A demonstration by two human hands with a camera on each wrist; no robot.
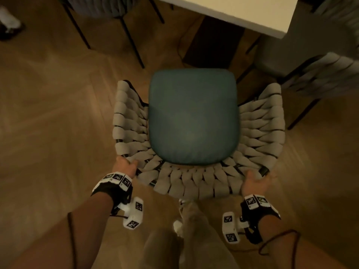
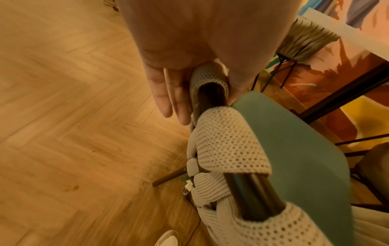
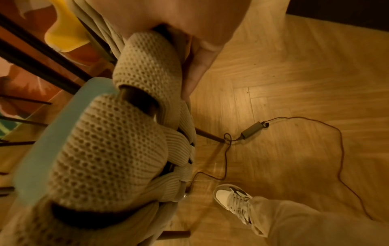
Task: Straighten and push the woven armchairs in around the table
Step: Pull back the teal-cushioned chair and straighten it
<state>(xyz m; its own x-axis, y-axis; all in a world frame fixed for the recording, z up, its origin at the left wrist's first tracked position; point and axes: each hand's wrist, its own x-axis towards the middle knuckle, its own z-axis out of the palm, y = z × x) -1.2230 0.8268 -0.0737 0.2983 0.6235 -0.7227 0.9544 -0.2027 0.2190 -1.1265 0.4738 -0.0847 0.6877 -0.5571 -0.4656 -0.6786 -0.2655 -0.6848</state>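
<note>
A woven armchair (image 1: 194, 183) with beige knitted straps and a teal seat cushion (image 1: 192, 117) stands on the wood floor, its front toward the white table (image 1: 242, 10). My left hand (image 1: 125, 165) grips the left rear of the back rim. In the left wrist view the left hand (image 2: 189, 93) has its fingers (image 2: 168, 94) down the outside of the dark frame tube and the thumb on the inner side. My right hand (image 1: 254, 180) grips the right rear corner of the rim. In the right wrist view the right hand (image 3: 189, 55) wraps over a strap.
Two more woven chairs stand near the table, one at the upper left (image 1: 101, 6) and one at the right (image 1: 326, 74). A dark table base (image 1: 213, 41) lies ahead of the seat. A cable with an adapter (image 3: 252, 131) lies on the floor by the chair's rear leg, near my shoe (image 3: 233, 199).
</note>
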